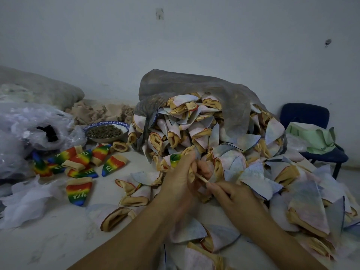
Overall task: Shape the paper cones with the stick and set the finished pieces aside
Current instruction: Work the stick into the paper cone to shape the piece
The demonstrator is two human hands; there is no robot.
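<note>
My left hand [180, 179] grips a cone [175, 159] whose rainbow-coloured face shows above my fingers, with its tan rim near my fingertips. My right hand [231, 193] pinches a thin pale stick [201, 177] whose far end goes into the cone's opening between my two hands. A large heap of pale, inside-out cones [204, 133] spills from a grey sack [194, 84] just behind my hands. Several rainbow-coloured finished cones [79, 161] lie on the surface at the left.
A blue-rimmed bowl of dark pellets [106, 131] stands behind the rainbow cones. Clear plastic bags [25, 129] bulk at the far left, white scraps [25, 201] lie at the near left. A dark blue chair [315, 133] with green cloth stands at the right by the wall.
</note>
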